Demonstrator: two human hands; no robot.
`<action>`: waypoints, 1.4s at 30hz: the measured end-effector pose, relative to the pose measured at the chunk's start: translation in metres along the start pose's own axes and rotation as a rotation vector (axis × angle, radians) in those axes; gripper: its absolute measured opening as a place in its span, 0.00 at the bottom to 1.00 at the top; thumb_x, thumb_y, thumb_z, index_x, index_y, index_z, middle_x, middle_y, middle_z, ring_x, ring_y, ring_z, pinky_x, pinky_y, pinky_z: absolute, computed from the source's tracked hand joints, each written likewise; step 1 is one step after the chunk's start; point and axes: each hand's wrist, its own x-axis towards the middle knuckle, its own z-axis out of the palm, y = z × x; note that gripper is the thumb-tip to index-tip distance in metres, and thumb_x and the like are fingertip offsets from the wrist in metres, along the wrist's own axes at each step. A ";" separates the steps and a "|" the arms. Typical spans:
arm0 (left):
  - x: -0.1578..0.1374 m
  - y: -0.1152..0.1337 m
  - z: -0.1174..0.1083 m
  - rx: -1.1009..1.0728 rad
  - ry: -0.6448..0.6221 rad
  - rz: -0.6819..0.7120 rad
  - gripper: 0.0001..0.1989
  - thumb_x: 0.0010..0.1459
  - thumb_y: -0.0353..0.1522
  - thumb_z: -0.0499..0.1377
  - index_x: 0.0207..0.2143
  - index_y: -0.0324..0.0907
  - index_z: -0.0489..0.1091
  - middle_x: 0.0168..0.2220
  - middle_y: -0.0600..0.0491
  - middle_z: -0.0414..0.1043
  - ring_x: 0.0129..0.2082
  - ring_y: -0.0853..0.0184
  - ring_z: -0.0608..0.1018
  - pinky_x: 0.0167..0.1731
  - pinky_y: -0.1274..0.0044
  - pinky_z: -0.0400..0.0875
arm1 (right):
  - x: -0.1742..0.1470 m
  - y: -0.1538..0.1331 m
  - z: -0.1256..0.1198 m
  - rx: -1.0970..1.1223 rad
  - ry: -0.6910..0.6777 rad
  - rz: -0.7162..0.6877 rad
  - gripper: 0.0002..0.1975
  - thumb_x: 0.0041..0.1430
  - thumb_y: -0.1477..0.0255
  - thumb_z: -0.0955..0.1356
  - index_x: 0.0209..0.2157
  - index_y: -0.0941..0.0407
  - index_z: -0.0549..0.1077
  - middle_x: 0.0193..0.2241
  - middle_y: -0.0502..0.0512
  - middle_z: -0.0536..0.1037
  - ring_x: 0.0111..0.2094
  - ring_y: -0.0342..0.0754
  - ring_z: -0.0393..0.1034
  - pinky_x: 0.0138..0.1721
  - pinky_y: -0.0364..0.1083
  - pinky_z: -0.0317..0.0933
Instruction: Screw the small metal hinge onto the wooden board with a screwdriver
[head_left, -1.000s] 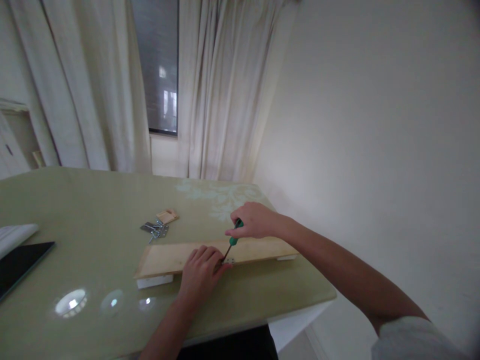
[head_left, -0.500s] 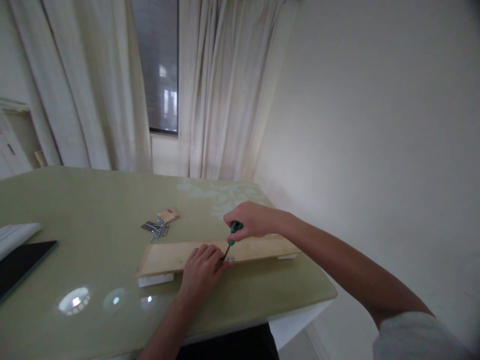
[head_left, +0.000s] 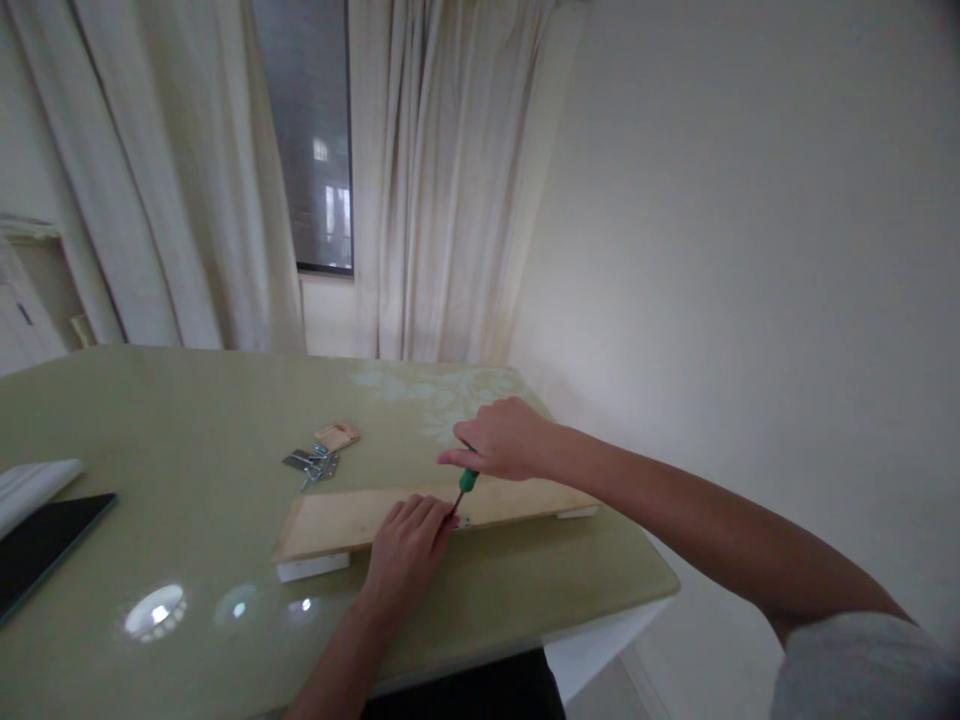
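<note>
My right hand (head_left: 504, 440) is closed around the green handle of a screwdriver (head_left: 467, 481). Its shaft slants down and left to the front edge of a long, pale wooden board (head_left: 334, 522). Beside the tip, a small metal plate with holes (head_left: 463, 522) sits on that edge, partly covered. My left hand (head_left: 409, 545) grips the board's front edge, fingers on top and thumb close to the screwdriver tip. Whatever the tip meets is hidden by these fingers. White blocks (head_left: 313, 568) hold the board up off the table.
Behind the board lie a heap of metal plates and screws (head_left: 315, 463) and small wooden pieces (head_left: 337, 436). A dark flat panel (head_left: 52, 545) and a white object (head_left: 37, 482) rest at the left of the glossy green table (head_left: 187, 430). A wall (head_left: 750, 250) rises on the right.
My right hand has turned on the screwdriver handle, its thumb now pointing left. My left thumb has drawn in toward the fingers. The view has shifted slightly.
</note>
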 end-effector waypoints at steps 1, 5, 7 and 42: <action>0.000 0.001 0.000 0.005 0.001 -0.008 0.12 0.77 0.34 0.54 0.39 0.44 0.75 0.36 0.51 0.80 0.36 0.59 0.78 0.38 0.68 0.66 | 0.000 0.000 -0.001 -0.009 -0.001 -0.018 0.28 0.77 0.49 0.62 0.41 0.55 0.83 0.34 0.64 0.85 0.36 0.57 0.78 0.32 0.47 0.52; 0.000 0.002 0.000 0.019 0.000 -0.037 0.14 0.78 0.36 0.54 0.36 0.45 0.73 0.35 0.51 0.79 0.36 0.59 0.77 0.38 0.68 0.65 | -0.002 0.006 -0.006 0.108 0.017 -0.334 0.09 0.73 0.62 0.72 0.45 0.52 0.81 0.41 0.56 0.84 0.42 0.52 0.77 0.37 0.45 0.57; 0.000 0.002 0.000 0.022 -0.001 -0.042 0.14 0.78 0.36 0.55 0.36 0.45 0.73 0.35 0.51 0.79 0.37 0.59 0.77 0.39 0.68 0.65 | -0.003 0.008 -0.008 0.189 0.033 -0.479 0.06 0.71 0.68 0.74 0.46 0.53 0.80 0.46 0.56 0.82 0.47 0.50 0.76 0.41 0.44 0.60; 0.000 0.003 0.003 0.000 0.012 -0.074 0.13 0.75 0.34 0.58 0.33 0.45 0.73 0.33 0.53 0.77 0.35 0.59 0.77 0.39 0.69 0.64 | -0.003 -0.003 -0.016 0.051 -0.066 -0.058 0.26 0.78 0.52 0.61 0.42 0.56 0.82 0.39 0.64 0.86 0.40 0.59 0.81 0.35 0.48 0.61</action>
